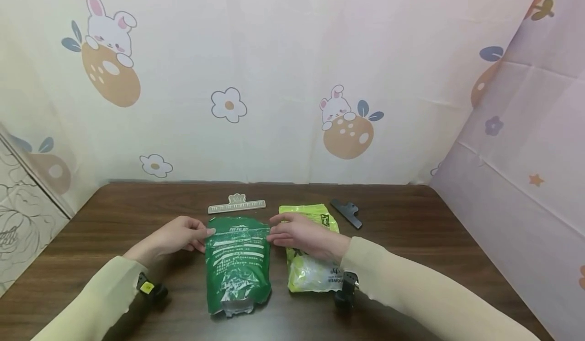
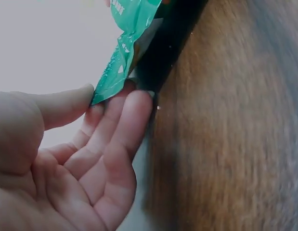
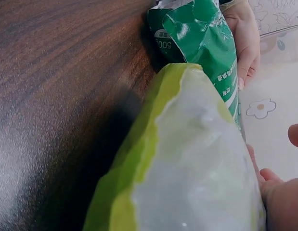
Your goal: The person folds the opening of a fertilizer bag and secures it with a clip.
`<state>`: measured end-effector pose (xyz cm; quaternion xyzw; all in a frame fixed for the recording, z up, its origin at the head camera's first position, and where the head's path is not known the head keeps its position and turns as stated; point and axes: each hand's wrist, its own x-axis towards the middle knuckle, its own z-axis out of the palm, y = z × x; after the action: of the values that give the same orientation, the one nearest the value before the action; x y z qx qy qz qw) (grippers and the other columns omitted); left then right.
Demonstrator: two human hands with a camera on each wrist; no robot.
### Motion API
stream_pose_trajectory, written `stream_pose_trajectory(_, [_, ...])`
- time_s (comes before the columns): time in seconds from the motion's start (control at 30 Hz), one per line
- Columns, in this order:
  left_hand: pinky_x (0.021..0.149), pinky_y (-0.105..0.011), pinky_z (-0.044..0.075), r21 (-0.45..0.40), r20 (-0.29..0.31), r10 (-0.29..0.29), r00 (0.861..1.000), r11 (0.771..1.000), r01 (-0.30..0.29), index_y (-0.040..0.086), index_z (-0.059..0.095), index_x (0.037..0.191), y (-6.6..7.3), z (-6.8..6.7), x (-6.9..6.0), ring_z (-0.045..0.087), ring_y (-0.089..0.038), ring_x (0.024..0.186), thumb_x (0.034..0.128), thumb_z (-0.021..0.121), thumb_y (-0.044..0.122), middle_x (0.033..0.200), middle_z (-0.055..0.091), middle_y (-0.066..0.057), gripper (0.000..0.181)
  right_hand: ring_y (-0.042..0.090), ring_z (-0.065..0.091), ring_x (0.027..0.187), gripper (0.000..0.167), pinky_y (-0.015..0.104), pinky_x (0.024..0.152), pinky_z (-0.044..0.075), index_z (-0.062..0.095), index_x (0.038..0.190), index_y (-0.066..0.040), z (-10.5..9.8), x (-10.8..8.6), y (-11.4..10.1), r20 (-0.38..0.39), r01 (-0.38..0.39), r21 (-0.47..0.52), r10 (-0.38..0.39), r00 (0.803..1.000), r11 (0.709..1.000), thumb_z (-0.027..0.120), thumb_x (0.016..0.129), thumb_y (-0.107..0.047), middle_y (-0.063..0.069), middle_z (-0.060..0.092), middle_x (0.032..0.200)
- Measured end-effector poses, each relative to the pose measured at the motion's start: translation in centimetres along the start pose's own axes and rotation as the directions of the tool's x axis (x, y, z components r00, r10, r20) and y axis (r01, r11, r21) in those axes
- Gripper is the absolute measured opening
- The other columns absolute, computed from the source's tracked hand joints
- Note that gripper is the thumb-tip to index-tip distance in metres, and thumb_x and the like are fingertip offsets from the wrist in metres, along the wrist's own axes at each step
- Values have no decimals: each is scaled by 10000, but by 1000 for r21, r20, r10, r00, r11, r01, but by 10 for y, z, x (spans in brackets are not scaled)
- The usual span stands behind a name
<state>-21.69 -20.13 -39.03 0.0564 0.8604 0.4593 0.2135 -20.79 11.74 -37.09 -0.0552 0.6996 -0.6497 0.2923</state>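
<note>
At the lower centre of the head view, the thumb and fingers of the left hand (image 1: 180,235) pinch the upper left edge of a green packet (image 1: 237,267). Right of it, the right hand (image 1: 305,235) extends loosely parted fingers to the packet's upper right edge; whether they touch it cannot be told. Beneath the right hand and wrist lies a yellow-green packet (image 1: 313,277), just beside the green one. Above the green packet lies a pale clip (image 1: 236,205); toward the upper right, a dark clip (image 1: 348,212) lies aslant. Brown tabletop (image 1: 137,201) supports all four; a printed curtain (image 1: 274,143) fills the upper frame.
</note>
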Motion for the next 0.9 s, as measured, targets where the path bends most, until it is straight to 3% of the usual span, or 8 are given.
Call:
stream_pose_trajectory(0.17, [735,-366,495,-91,26,56,998,994,-54,8,624,925,-1,-1,1,680,-232,831,968,664,275,845,716,-68,273,277,665,1075,504,362,964,500,427,1415,66,0,-1,2,-20,7,23,-7,1000,1000,600,962,-72,218,640,1172])
stream_pose_trajectory(0.3, [749,-371,467,-95,4,116,993,989,-115,36,548,822,0,-1,0,610,-226,835,953,686,263,697,616,-49,297,284,665,1073,510,369,971,495,421,1418,62,-1,-2,2,-27,16,37,-15,1000,999,609,962,-68,216,644,1170])
stream_pose_trajectory(0.4, [741,-364,447,-87,-24,131,991,987,-132,26,559,835,0,-1,-1,552,-230,817,951,690,259,655,550,-54,291,277,664,1071,524,357,962,501,404,1430,61,0,-2,3,-28,23,38,-22,999,999,607,966,-72,220,635,1184])
stream_pose_trajectory(0.6, [697,-345,442,-115,-46,122,992,985,-126,4,622,968,1,0,-5,545,-247,798,955,688,258,727,642,-89,264,277,659,1079,534,361,957,504,375,1449,69,1,-3,5,-31,51,36,-50,998,998,588,980,-75,207,638,1191])
stream_pose_trajectory(0.9, [642,-344,449,-117,-55,191,980,973,-197,-4,601,977,10,-1,-11,552,-280,770,962,677,263,789,703,-122,278,232,652,1045,559,344,947,508,380,1440,97,-1,-3,5,-6,73,-1,-73,997,997,613,976,-111,182,620,1187])
